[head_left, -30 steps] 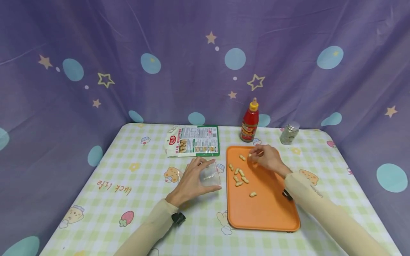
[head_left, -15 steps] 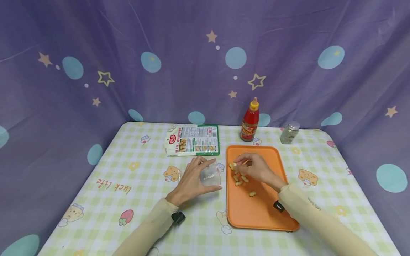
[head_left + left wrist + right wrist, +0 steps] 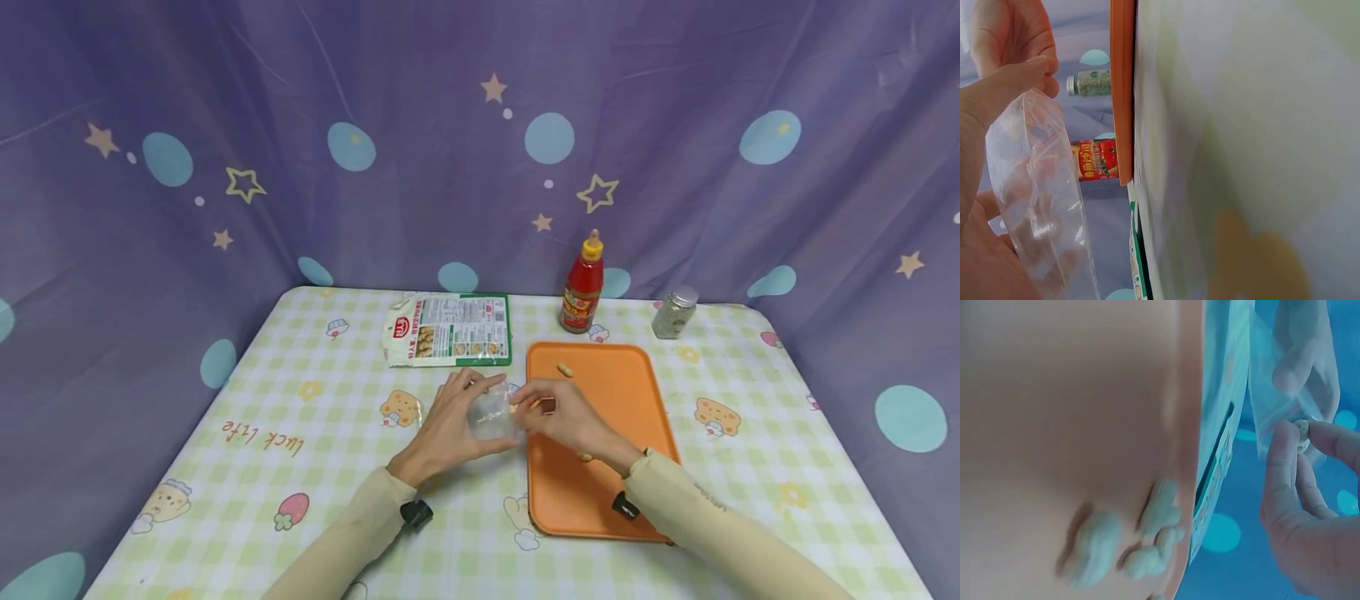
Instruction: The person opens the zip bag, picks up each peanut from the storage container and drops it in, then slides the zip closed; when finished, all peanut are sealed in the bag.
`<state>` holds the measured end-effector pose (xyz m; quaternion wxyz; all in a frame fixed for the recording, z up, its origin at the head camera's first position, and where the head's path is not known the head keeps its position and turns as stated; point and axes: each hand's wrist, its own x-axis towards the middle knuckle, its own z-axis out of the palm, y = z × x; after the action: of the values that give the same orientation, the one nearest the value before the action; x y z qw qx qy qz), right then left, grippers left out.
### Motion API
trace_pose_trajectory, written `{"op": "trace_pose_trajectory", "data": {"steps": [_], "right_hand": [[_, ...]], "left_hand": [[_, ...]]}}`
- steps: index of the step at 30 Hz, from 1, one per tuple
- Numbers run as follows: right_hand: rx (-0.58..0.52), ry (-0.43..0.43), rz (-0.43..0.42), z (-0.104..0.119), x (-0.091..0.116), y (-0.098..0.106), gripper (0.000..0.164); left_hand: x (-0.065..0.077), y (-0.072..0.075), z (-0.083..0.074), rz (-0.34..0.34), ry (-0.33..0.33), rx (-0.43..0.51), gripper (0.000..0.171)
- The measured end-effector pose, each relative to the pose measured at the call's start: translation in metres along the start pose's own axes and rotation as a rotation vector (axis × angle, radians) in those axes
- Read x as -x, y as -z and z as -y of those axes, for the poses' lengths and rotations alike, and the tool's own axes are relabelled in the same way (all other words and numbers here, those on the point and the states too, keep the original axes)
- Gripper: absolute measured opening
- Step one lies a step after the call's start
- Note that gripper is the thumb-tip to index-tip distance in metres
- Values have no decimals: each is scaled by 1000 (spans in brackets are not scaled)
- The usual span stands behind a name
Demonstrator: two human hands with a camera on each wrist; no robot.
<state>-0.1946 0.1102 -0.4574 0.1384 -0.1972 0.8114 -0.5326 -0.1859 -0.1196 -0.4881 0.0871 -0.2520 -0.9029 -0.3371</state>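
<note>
My left hand (image 3: 442,425) holds a small clear plastic bag (image 3: 489,414) between its spread thumb and fingers, just left of the tray. The bag's mouth faces right; a reddish line along it shows in the right wrist view. Between the thumb and fingertip of my right hand (image 3: 562,414) is a pinched peanut (image 3: 1302,436), unshelled, right at the bag's mouth. On the orange tray (image 3: 607,508) lie more peanuts, one peanut (image 3: 565,370) near its far edge. Several others are hidden behind my right hand in the head view; the right wrist view shows some peanuts (image 3: 1092,549) by the rim.
Behind the bag lies a white and green food packet (image 3: 457,331). A red sauce bottle (image 3: 581,292) with a yellow cap stands beyond the tray, and a small spice jar (image 3: 675,313) is at its right. A purple curtain (image 3: 420,208) hangs behind the table.
My right hand has moved left and toward me with the peanut, from the tray's far side to the bag's mouth. The left hand and bag stay in place.
</note>
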Motion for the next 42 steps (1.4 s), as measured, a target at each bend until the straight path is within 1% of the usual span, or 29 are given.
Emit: {"op": "trace_pose_trajectory", "data": {"steps": [5, 9, 13, 18, 23, 26, 30, 35, 37, 42], "right_hand": [[18, 24, -6, 6, -1, -6, 16], [37, 51, -17, 7, -2, -7, 16], [23, 55, -10, 8, -4, -6, 20], [22, 40, -7, 9, -4, -2, 18], [12, -15, -7, 9, -4, 6, 17], [-2, -48, -5, 5, -4, 13, 19], [11, -69, -18, -4, -7, 22, 22], [112, -46, -55, -16, -11, 36, 20], [130, -43, -62, -22, -13, 43, 21], [92, -111, -67, -38, -16, 57, 26]], "left_hand": [[0, -1, 1, -5, -3, 9, 91], [0, -1, 1, -11, -11, 26, 90], [0, 0, 1, -11, -22, 26, 91], [0, 1, 2, -8, -23, 22, 91], [1, 1, 2, -12, -25, 7, 90], [1, 2, 2, -15, -28, 1, 89], [1, 3, 1, -6, -11, 9, 90], [0, 6, -1, 13, 27, 23, 90], [0, 6, -1, 18, 32, 24, 90], [1, 6, 0, 12, 20, 14, 89]]}}
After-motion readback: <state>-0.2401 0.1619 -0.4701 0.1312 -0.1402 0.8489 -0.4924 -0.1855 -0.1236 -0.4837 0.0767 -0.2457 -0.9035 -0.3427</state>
